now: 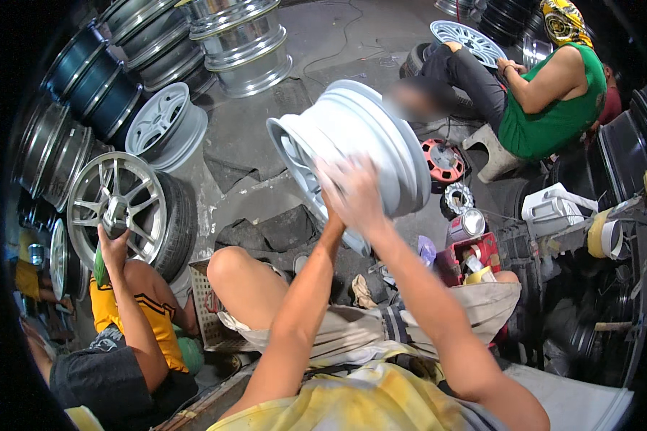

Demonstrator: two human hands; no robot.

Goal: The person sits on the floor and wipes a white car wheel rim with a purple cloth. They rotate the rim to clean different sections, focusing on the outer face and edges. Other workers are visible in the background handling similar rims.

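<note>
- Pale-grey, round metal wheel rim (349, 133), tilted beyond the knees (226, 269): judged heavy, stiff.
- Left hand (328, 188), right hand (357, 195): blurred at its barrel (331, 118); grip closure cannot be told.
- Opposite flanges (411, 154) are best grasped.

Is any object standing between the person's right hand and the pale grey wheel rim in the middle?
Nothing large is visible between the right hand and the pale grey wheel rim, apart perhaps from the left hand, which the right overlaps in view. Motion blur hides whether anything thin lies beneath.
</note>
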